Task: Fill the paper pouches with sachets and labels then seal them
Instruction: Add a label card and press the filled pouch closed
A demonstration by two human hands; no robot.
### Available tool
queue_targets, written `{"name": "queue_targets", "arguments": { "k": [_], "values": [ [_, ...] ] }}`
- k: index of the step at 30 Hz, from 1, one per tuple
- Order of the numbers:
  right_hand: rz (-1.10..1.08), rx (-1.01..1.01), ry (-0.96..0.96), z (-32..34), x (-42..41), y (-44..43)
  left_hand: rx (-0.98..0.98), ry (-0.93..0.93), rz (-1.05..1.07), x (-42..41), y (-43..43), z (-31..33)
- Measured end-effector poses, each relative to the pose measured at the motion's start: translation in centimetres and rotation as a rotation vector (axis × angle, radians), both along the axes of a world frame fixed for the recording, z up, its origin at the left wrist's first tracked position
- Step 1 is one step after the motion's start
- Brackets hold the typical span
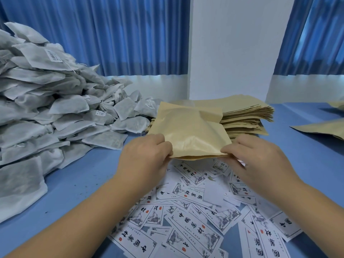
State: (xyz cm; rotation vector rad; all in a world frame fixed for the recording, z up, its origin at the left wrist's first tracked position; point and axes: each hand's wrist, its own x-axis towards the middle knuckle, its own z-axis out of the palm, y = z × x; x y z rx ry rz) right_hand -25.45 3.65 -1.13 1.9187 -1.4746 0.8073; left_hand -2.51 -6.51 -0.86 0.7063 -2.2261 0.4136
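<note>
left hand (pixel 147 155) pinches pouch (pixel 189 131) at near-left corner | right hand (pixel 255 157) pinches near-right corner | pouch held just in front of stack (pixel 247 116) | sachets (pixel 46 101) heaped left of stack | labels (pixel 195 211) strewn on worktop (pixel 74 183) in front of stack

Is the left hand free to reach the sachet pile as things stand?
Likely yes once it lets go: the left hand pinches the pouch, which the right hand also holds. The sachet pile lies close beside it, only bare table between.

The left edge cuts the sachet heap (pixel 37 108), the bottom edge the labels (pixel 188 226).
</note>
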Motion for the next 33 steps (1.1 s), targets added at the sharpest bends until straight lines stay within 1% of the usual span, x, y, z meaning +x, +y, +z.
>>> {"name": "queue_targets", "arguments": {
  "k": [3,6,12,15,18,23,28,33],
  "values": [
    [0.030,0.026,0.011,0.1,0.0,0.0,0.080,0.011,0.053,0.6,-0.2,0.1],
    [0.053,0.019,0.037,-0.1,0.5,-0.3,0.064,-0.009,0.086,0.5,0.0,0.1],
    [0.037,0.025,0.036,-0.2,1.1,-0.5,-0.045,-0.029,-0.032,-0.2,0.4,-0.1],
    [0.024,0.040,0.073,-0.1,1.0,-0.3,-0.011,-0.002,-0.057,-0.2,0.2,-0.1],
    [0.060,0.034,0.103,-0.1,1.5,-0.3,0.015,-0.021,-0.059,-0.1,0.3,0.0],
    [0.074,-0.049,0.069,-0.3,2.5,-0.9,-0.005,-0.068,-0.086,-0.8,1.0,-0.2],
    [0.031,-0.052,0.061,-0.3,2.7,-0.7,-0.051,-0.058,-0.133,-1.5,1.2,-0.3],
    [0.014,-0.069,0.120,-0.3,3.3,-0.7,-0.034,-0.070,-0.117,-1.2,1.1,0.0]
  ]
}}
